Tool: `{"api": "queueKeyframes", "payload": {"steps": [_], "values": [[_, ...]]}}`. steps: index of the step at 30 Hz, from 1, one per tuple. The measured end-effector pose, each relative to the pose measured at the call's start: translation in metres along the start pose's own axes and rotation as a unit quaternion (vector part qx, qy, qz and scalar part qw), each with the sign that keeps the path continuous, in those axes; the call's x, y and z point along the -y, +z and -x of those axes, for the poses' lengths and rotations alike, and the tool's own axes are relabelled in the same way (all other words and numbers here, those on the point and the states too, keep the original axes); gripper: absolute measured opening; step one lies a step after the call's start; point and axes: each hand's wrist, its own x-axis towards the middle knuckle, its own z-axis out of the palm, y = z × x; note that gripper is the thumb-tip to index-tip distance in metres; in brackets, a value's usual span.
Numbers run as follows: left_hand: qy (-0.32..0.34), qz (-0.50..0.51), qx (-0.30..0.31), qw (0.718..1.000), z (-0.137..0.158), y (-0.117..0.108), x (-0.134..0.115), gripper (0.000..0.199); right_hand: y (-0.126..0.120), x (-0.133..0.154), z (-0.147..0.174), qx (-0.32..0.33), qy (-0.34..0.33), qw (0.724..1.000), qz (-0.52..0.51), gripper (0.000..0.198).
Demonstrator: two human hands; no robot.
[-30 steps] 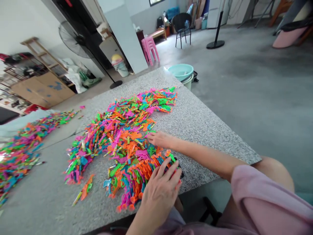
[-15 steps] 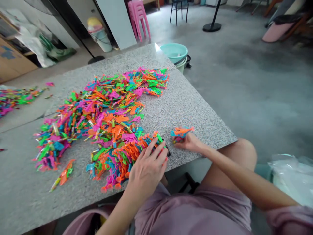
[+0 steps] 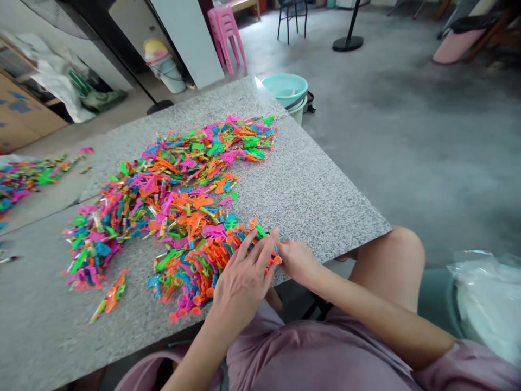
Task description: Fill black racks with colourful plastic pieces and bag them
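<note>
The row of bright toys [image 3: 199, 269] lies on the speckled table [image 3: 309, 201]. The left hand [image 3: 243, 274] rests on the row's right end, fingers a little apart. The right hand [image 3: 299, 262] touches that end too, fingers bent close; I can't tell if it holds a toy. Behind the row is a big messy pile [image 3: 163, 187]. A small bunch [image 3: 112, 297] lies left of the row.
</note>
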Motion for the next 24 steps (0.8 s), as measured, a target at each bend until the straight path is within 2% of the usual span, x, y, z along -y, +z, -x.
{"api": "queueKeyframes", "payload": {"steps": [3, 5, 7, 9, 11, 14, 16, 17, 19, 22, 24], "values": [[0.007, -0.001, 0.013, 1.0, 0.005, -0.002, 0.0, 0.043, -0.001, -0.003, 0.007, 0.002, -0.035, 0.999, -0.003, 0.03], [0.021, -0.001, 0.017, 1.0, 0.013, -0.005, -0.001, 0.037, -0.011, -0.015, 0.006, 0.052, -0.082, 0.995, -0.02, 0.025], [0.034, -0.002, 0.017, 0.999, 0.022, -0.007, -0.004, 0.037, -0.029, -0.024, -0.009, 0.085, -0.107, 0.991, -0.008, 0.015], [0.035, -0.007, 0.01, 0.999, 0.029, -0.008, -0.006, 0.036, -0.044, -0.022, -0.044, 0.038, -0.113, 0.992, 0.038, 0.013], [0.031, -0.017, 0.002, 0.999, 0.031, -0.009, -0.005, 0.038, -0.046, -0.005, -0.09, -0.036, -0.154, 0.985, 0.072, 0.025], [0.032, -0.031, -0.003, 0.999, 0.029, -0.007, -0.001, 0.041, -0.022, 0.031, -0.149, -0.043, -0.263, 0.962, 0.061, 0.031], [0.045, -0.036, -0.005, 0.998, 0.028, -0.006, 0.003, 0.042, -0.002, 0.04, -0.167, -0.043, -0.302, 0.951, 0.053, 0.042], [0.052, -0.037, -0.006, 0.998, 0.028, -0.005, 0.004, 0.042, 0.006, 0.036, -0.169, -0.043, -0.304, 0.95, 0.052, 0.04], [0.061, -0.038, -0.014, 0.997, 0.028, -0.004, 0.006, 0.042, 0.011, 0.012, -0.163, -0.041, -0.269, 0.961, 0.052, 0.028], [0.06, -0.031, -0.018, 0.998, 0.03, -0.002, 0.006, 0.039, -0.008, -0.037, -0.14, -0.077, -0.174, 0.98, 0.054, 0.028], [0.061, -0.022, -0.017, 0.998, 0.03, -0.001, 0.007, 0.036, -0.025, -0.054, -0.127, -0.11, -0.151, 0.981, 0.057, 0.027]]}}
